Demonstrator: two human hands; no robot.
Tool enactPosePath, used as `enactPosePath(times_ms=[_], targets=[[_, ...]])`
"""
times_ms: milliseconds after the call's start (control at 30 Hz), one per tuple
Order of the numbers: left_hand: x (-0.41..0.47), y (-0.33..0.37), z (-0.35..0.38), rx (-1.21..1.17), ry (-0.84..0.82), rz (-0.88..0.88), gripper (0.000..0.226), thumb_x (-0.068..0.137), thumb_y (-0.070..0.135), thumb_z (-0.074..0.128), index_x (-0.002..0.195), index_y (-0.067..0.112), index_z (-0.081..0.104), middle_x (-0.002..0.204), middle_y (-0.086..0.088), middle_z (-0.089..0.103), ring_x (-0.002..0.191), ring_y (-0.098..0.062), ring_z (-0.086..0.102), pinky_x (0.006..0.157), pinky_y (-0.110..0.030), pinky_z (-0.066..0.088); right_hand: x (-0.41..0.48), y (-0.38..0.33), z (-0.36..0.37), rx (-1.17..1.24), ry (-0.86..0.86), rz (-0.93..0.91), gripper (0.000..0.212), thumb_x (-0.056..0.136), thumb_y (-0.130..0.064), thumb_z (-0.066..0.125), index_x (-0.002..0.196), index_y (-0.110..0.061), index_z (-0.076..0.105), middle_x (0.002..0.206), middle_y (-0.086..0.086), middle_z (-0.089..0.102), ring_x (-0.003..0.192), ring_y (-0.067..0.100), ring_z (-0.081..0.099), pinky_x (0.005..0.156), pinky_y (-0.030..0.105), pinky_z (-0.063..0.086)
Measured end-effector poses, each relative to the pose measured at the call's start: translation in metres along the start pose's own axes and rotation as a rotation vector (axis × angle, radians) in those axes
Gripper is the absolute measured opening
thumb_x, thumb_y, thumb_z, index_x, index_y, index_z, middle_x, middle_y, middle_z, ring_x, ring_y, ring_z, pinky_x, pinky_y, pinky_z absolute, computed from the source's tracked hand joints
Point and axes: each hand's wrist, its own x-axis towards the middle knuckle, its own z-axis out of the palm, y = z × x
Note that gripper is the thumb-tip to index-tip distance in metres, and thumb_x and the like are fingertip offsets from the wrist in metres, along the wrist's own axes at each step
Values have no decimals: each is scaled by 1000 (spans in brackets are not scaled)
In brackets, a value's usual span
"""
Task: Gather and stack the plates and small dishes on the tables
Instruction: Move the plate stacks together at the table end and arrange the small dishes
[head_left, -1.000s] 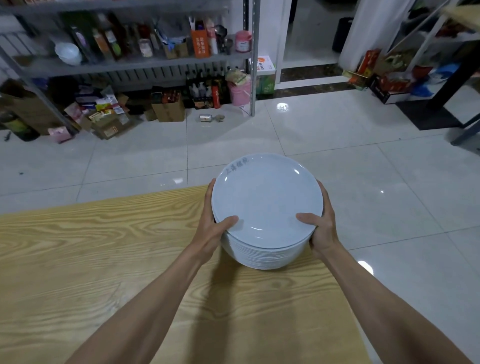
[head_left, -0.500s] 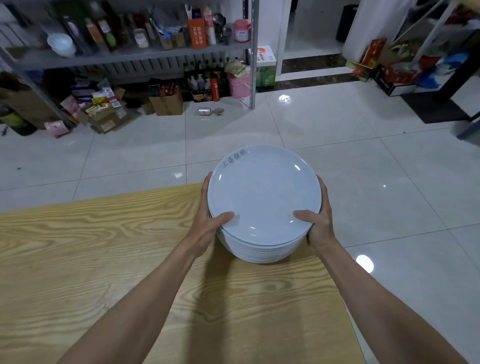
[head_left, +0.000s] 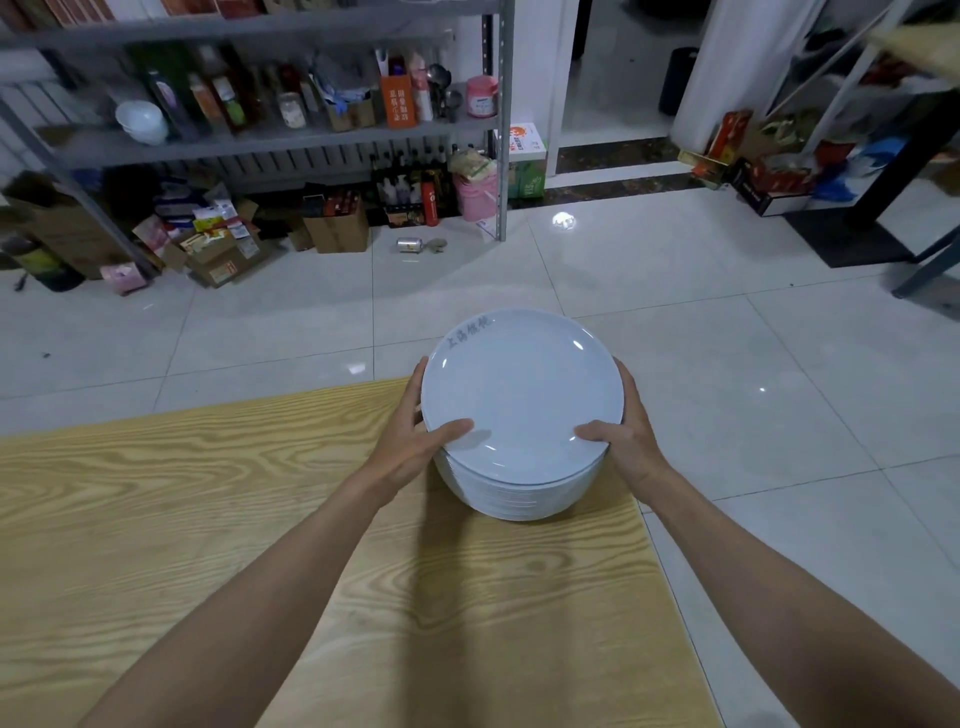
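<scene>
A tall stack of white plates (head_left: 521, 395) stands at the far right corner of the wooden table (head_left: 208, 519). The top plate carries small grey writing near its far rim. My left hand (head_left: 410, 441) grips the stack's left side, thumb lying over the top plate's near rim. My right hand (head_left: 626, 436) grips the right side the same way, fingers curled around the far edge. The stack's base looks to rest on the table; part of it overhangs the far edge in view.
The table's right edge (head_left: 670, 597) and far edge drop to a glossy white tile floor (head_left: 727, 322). A metal shelf rack (head_left: 501, 156) with bottles and cardboard boxes (head_left: 223, 254) lines the far wall. Dark table legs (head_left: 924, 270) stand at far right.
The stack and both hands have shifted slightly away from me toward the table's far corner. The grip on both sides is unchanged.
</scene>
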Motion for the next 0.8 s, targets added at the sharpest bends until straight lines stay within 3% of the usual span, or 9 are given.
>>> enactPosePath(times_ms=[100, 167, 233, 300, 533, 800], targets=[[-7, 14, -7, 166, 41, -15, 94, 72, 66, 69, 151, 43, 24, 152, 16, 39, 138, -15, 40, 114, -45, 34, -9, -21, 4, -250, 46, 65, 99, 78, -7, 75, 155, -32, 17, 139, -5, 47, 125, 22, 48, 101, 38, 43], [-16, 22, -14, 409, 82, 16, 79, 87, 58, 60, 153, 30, 28, 156, 7, 33, 143, -18, 31, 117, -41, 26, -16, -36, 10, -573, 77, 32, 90, 84, -24, 70, 155, -30, 16, 148, 1, 40, 135, 26, 40, 108, 45, 38], [-30, 31, -25, 746, 132, 48, 69, 92, 53, 55, 152, 27, 32, 157, 1, 32, 144, -21, 28, 115, -41, 28, -28, -51, 22, -1025, 61, -3, 82, 90, -44, 60, 156, -27, 15, 162, 7, 18, 150, 29, 14, 120, 52, 17], [-50, 44, -36, 1018, 140, 75, 66, 92, 56, 52, 150, 30, 34, 158, 0, 31, 145, -23, 26, 114, -45, 29, -40, -67, 42, -1328, 22, -85, 78, 94, -58, 45, 157, -28, 11, 166, 10, 0, 152, 32, -6, 120, 56, 0], [-138, 87, -99, 1356, 238, 70, 71, 94, 60, 41, 154, 32, 16, 162, -1, 18, 149, -30, 13, 115, -55, 18, -94, -125, 154, -1558, -306, -304, 77, 94, -65, 38, 158, -31, 12, 164, 11, 13, 151, 34, 7, 118, 60, 2], [-304, 65, -237, 1388, 447, -64, 67, 94, 55, 43, 153, 29, 22, 161, -3, 21, 147, -30, 18, 115, -54, 21, -205, -159, 326, -1641, -469, -591, 78, 94, -66, 37, 158, -30, 10, 164, 12, 13, 151, 36, 8, 118, 63, 2]])
